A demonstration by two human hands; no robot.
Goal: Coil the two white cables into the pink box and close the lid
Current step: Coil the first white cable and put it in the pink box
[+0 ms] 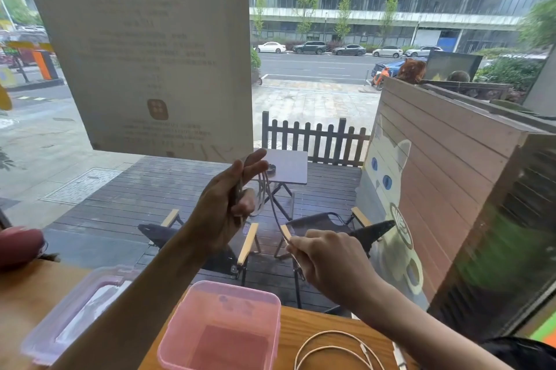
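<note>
My left hand (228, 204) is raised above the table and holds loops of a white cable (264, 192) between thumb and fingers, with two fingers pointing up. A strand of that cable runs down to my right hand (328, 261), which pinches it. The pink box (221, 327) stands open and without contents on the wooden table (316, 321) below my hands. Its lid (75, 312) lies flat to the left of it. A second white cable (334, 348) lies loosely looped on the table to the right of the box.
A window pane right behind the table shows a deck with folding chairs and a street. A poster (144, 47) hangs on the glass. A dark red object (18, 244) sits at the table's left edge.
</note>
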